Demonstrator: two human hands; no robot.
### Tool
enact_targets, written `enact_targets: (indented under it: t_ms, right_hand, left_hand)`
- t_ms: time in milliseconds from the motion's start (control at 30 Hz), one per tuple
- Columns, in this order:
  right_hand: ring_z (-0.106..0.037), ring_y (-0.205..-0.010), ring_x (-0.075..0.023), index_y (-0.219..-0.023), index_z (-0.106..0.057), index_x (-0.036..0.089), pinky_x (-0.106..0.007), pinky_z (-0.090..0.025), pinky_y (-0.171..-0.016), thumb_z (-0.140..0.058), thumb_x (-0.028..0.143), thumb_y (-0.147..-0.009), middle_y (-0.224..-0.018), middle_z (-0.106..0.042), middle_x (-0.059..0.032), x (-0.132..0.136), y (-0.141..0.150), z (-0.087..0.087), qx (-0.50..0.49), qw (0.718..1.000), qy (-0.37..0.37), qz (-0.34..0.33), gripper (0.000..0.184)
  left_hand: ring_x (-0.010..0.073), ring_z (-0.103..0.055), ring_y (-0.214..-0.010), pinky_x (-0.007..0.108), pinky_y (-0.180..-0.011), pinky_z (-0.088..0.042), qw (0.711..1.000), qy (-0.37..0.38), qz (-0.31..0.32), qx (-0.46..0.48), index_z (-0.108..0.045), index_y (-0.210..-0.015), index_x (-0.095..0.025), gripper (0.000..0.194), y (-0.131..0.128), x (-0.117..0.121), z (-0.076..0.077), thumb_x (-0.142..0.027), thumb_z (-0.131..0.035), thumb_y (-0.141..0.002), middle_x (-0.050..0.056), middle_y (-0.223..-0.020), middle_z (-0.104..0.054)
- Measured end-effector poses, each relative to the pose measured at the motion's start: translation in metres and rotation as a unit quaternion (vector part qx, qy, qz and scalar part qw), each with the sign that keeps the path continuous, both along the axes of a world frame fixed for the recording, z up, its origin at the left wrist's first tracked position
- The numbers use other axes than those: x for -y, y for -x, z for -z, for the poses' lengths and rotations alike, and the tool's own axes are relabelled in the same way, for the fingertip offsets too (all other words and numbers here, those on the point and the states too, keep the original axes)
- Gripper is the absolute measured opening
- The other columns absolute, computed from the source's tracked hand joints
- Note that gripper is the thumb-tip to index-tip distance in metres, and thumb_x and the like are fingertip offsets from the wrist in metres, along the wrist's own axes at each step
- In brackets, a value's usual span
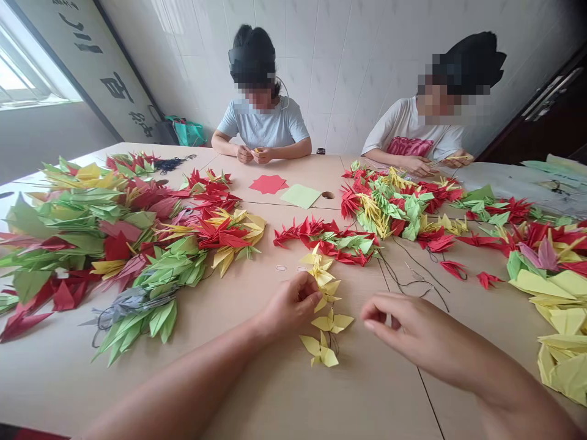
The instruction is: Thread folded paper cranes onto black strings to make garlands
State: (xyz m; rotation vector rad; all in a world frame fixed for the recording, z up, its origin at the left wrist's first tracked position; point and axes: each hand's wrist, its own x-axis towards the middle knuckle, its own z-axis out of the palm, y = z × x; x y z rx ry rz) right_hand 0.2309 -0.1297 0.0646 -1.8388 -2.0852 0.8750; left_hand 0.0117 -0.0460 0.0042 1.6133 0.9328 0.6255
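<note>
A string of yellow folded paper cranes runs toward me down the middle of the table, with dark thread showing at its near end. My left hand is closed over its left side, fingertips pinched at the cranes. To the right of the string, my right hand is raised with thumb and fingers curled together; whatever they hold, if anything, cannot be made out. Just beyond lies a looped string of red and green cranes. Dark threads trail over the table behind my right hand.
A large heap of colored paper cranes fills the left side. More crane strings lie at right, with yellow ones near the edge. Red paper and green paper lie mid-table. Two people sit opposite, handling small pieces.
</note>
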Motion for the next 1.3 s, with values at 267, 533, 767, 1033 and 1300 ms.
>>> enact_targets:
  t_ms: [267,533,767,1033,1300]
  right_hand:
    - [-0.057,-0.085,-0.0182,-0.079,-0.057,0.022,-0.027,-0.043,-0.072,-0.060,0.029,-0.079,-0.090,-0.059,-0.0007,-0.032,0.025,0.047,-0.058,0.997,0.038,-0.022,0.008]
    - [-0.052,-0.071,-0.0153,-0.076,-0.058,0.021,-0.025,-0.038,-0.062,-0.057,0.030,-0.084,-0.078,-0.058,0.0013,-0.035,0.022,0.050,-0.156,0.985,0.071,-0.022,0.011]
    - [-0.051,-0.070,-0.0150,-0.074,-0.061,0.019,-0.023,-0.038,-0.061,-0.055,0.039,-0.086,-0.072,-0.059,0.0011,-0.036,0.031,0.055,-0.272,0.956,0.109,-0.001,0.024]
    - [-0.052,-0.068,-0.0138,-0.072,-0.061,0.018,-0.021,-0.038,-0.061,-0.063,0.041,-0.081,-0.070,-0.061,0.0016,-0.038,0.031,0.051,-0.352,0.923,0.157,0.025,0.025]
    - [-0.052,-0.068,-0.0143,-0.072,-0.061,0.017,-0.023,-0.039,-0.062,-0.059,0.043,-0.083,-0.071,-0.060,0.0006,-0.037,0.033,0.050,-0.337,0.930,0.142,0.027,0.029]
  left_hand:
    - [0.0081,-0.041,-0.055,0.020,-0.049,-0.029,0.979,-0.053,0.100,-0.168,-0.045,-0.080,-0.019,0.015,0.010,0.011,-0.014,-0.028,-0.057,-0.078,-0.006,-0.064,-0.051]
    - [0.0079,-0.045,-0.061,0.019,-0.053,-0.034,0.987,0.017,0.104,-0.121,-0.050,-0.080,-0.017,0.010,0.007,0.012,-0.011,-0.022,-0.058,-0.076,-0.004,-0.069,-0.054]
    - [0.0069,-0.044,-0.059,0.019,-0.054,-0.036,0.990,0.126,0.063,0.012,-0.048,-0.079,-0.015,0.021,0.004,0.007,-0.004,-0.030,-0.062,-0.078,-0.002,-0.069,-0.051]
    - [0.0077,-0.050,-0.058,0.019,-0.052,-0.035,0.970,0.213,0.060,0.098,-0.048,-0.081,-0.016,0.037,0.004,0.008,-0.005,-0.041,-0.073,-0.069,-0.002,-0.067,-0.056]
    - [0.0048,-0.046,-0.052,0.017,-0.049,-0.036,0.972,0.209,0.041,0.096,-0.048,-0.077,-0.015,0.035,0.002,0.010,-0.006,-0.036,-0.075,-0.068,-0.004,-0.064,-0.054]
